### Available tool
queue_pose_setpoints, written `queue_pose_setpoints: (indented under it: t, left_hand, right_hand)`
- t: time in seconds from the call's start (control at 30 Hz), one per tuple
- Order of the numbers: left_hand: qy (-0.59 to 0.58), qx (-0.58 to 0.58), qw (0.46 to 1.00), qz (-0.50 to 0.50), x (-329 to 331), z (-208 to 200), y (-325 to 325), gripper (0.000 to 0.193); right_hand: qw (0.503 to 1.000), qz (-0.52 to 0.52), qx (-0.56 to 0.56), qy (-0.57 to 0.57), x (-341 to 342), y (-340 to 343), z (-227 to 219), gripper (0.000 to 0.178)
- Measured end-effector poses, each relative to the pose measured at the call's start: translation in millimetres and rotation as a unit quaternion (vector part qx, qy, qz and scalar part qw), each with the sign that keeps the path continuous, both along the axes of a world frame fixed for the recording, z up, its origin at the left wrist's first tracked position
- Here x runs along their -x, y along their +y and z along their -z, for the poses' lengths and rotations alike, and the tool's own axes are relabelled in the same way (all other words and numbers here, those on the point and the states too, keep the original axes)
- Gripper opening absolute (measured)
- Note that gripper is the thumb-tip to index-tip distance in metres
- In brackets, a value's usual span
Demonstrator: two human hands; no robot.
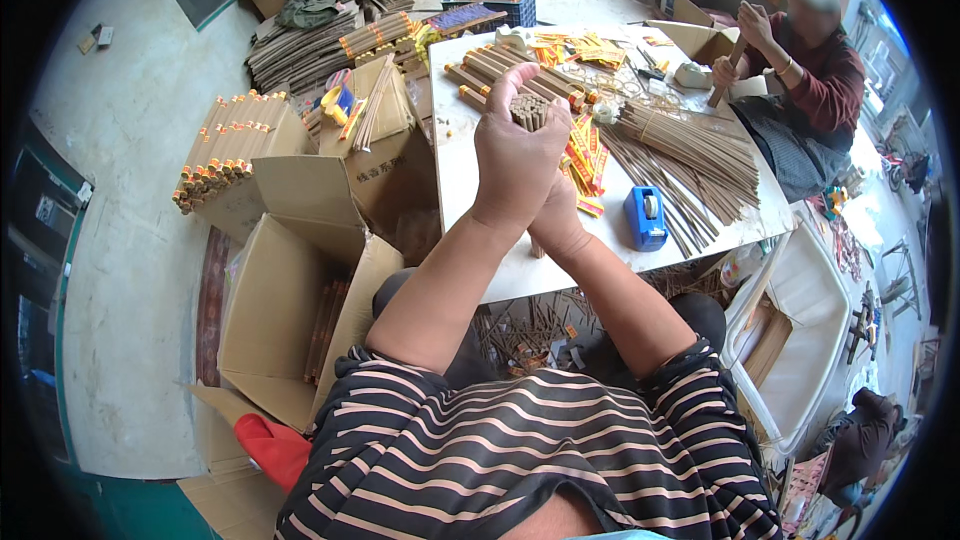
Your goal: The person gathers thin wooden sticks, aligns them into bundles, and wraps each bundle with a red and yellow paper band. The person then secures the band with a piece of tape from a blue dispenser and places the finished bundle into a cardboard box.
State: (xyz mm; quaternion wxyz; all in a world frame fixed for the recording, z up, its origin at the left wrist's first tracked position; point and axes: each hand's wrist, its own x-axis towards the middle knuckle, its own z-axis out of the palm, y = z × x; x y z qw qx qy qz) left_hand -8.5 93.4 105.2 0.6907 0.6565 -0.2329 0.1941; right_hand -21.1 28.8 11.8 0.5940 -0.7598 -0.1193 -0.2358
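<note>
Bundle of thin brown sticks (528, 113) upright at my 12 o'clock, over the near part of the counter (455, 175). My left hand (515, 155) wraps round it; my right hand (556, 208), partly hidden, clasps it too. Likely light, stiff, dry; single sticks probably brittle, apt to slide lengthwise, so best held round the middle. From the bundle: red-and-yellow printed strips (590, 162), 4 o'clock, too small to read; carton (385, 165), 8 o'clock, dark printed characters.

Left grip (515, 158) around brown stick bundle (529, 113)
</note>
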Motion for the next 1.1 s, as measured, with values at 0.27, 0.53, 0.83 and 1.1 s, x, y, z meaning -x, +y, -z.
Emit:
queue_pose_setpoints:
  t: [0.27,0.53,0.83,1.1]
  left_hand:
    - [0.0,-0.005,1.0,0.009,10.2,-3.6,2.3,0.035]
    - [0.016,-0.008,1.0,0.023,7.8,7.3,4.1,0.041]
    - [0.062,0.019,0.998,0.018,8.3,9.9,5.8,0.035]
    - [-0.025,-0.011,1.0,0.013,32.7,-14.3,18.8,0.019]
  right_hand:
    - [1.0,-0.007,-0.018,-0.019,0.8,3.0,-1.6,0.037]
    - [0.994,0.056,0.049,-0.078,-1.4,4.4,17.9,0.04]
    - [0.998,0.044,0.039,-0.036,-0.5,8.4,14.0,0.039]
    - [0.997,-0.032,-0.002,0.066,37.6,24.9,-32.2,0.037]
